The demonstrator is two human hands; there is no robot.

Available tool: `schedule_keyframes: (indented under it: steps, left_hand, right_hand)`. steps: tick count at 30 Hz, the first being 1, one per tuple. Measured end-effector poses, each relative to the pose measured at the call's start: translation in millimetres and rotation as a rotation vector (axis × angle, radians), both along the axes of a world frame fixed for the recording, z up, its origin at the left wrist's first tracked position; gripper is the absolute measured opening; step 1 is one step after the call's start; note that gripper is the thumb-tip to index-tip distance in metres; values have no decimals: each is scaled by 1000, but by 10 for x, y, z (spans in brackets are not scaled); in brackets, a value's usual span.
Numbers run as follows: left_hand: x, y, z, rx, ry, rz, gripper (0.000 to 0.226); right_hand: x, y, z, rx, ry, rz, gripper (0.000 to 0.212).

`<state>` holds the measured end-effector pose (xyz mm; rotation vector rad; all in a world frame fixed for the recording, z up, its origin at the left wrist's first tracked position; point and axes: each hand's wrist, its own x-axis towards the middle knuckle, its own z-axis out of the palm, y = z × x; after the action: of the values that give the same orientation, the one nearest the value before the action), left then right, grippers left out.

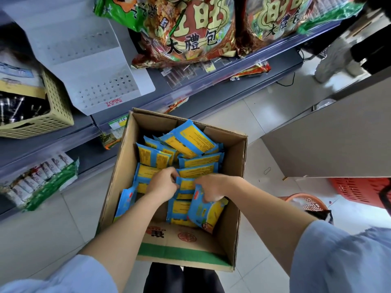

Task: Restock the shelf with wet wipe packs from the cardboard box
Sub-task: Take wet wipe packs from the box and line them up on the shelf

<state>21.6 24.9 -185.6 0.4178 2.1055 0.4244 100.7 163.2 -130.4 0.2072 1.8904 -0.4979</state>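
Observation:
An open cardboard box (234,187) stands on the floor in front of me, holding several blue and yellow wet wipe packs (190,140). Both my hands are down inside it. My left hand (163,185) has its fingers curled on the edge of a pack in the middle of the pile. My right hand (211,187) grips a blue pack (208,212) near the box's right wall, tilted on its side. The grey shelf (211,81) runs along the left and far side of the box.
Large red snack bags (186,32) fill the shelf above. A beige perforated basket (53,111) and a white rack (95,66) sit at left. Orange and red baskets (306,204) lie at right under a grey panel (330,134). Someone's legs (334,58) stand at upper right.

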Motion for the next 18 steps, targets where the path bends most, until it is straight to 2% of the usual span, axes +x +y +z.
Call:
schedule_keyframes:
  steps: [4,7,11,16,18]
  left_hand:
    - [-156,-16,232,259,247,3,18]
    - [-235,-187,292,414,309,21,24]
    - [-205,-454,291,269,222,122,37]
    - [-210,-296,339,154,112,350,23]
    - [-174,-246,332,82,112,292,28]
  right_hand:
    - [-82,55,105,-9,13,-83,44]
    - [-162,42,261,-19,37,-88,33]
    - [-255,-37,392,-73,-15,-7,34]
    - [-335,-45,431,-49,-53,46,27]
    - [-341,-30,424,-9,-26,21,28]
